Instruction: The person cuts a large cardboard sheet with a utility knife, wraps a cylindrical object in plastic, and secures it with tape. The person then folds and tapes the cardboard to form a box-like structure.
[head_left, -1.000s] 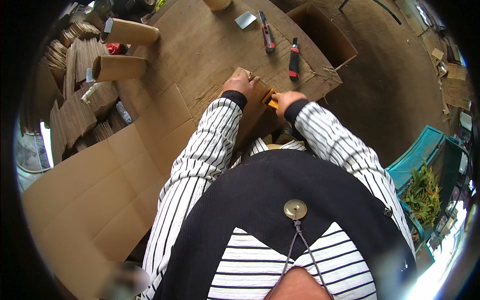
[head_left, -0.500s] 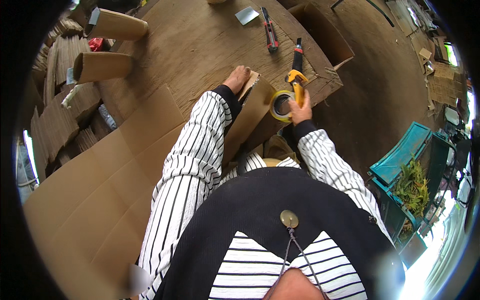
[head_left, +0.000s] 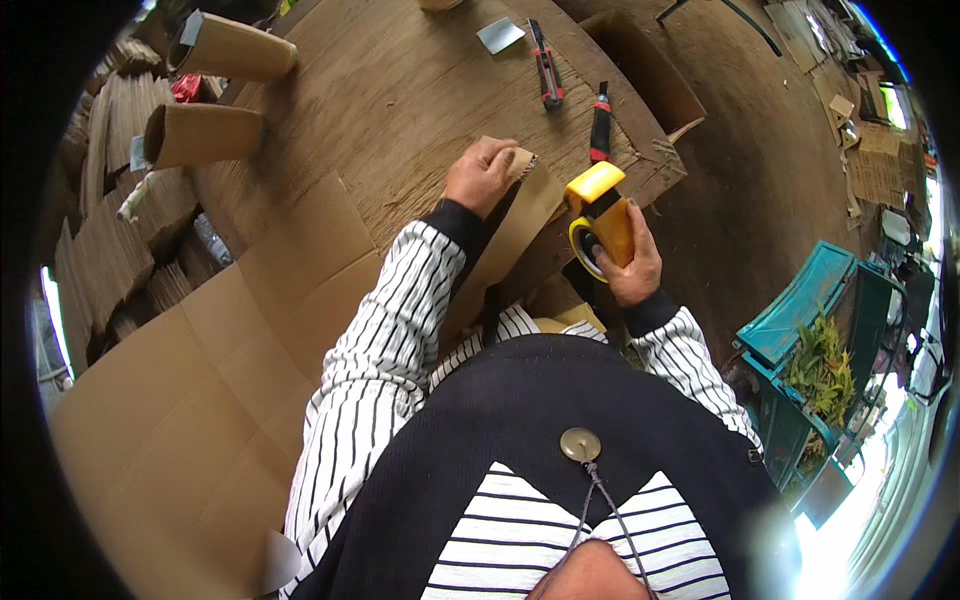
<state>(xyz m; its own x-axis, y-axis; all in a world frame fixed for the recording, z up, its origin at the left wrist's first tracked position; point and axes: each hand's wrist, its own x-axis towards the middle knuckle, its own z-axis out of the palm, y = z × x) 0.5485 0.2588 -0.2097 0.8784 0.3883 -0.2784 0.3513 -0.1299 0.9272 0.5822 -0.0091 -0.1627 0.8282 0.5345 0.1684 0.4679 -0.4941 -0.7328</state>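
Yellow tipped upward, and that was the big change: the tape dispenser (head_left: 610, 222), edge-on against the cardboard a second earlier, had swung out to the right and rolled over, its bulky top now uppermost. The right hand (head_left: 638, 265) was wrapped around it, thumb down by the tape roll (head_left: 578, 248), just off the near edge of the counter (head_left: 400, 110) and short of its right corner. A sliver of space seemed to separate it from the folded cardboard piece (head_left: 518, 222), though whether a strand of tape bridged the two, nobody could tell.

And over on the other side, the left hand (head_left: 482, 178) had shifted too! Fingers bunched narrow, it pressed on the upper end of that cardboard, which slanted across the counter's near edge toward the person's lap. So the piece was pinned while the dispenser stood clear, a break in the contact, by the look of it, with the left hand minding the fold.

Unmoved through it all, one red-and-black cutter (head_left: 549, 85) lay toward the counter's right edge, a second cutter (head_left: 601, 128) closer to the right corner, almost behind the dispenser.
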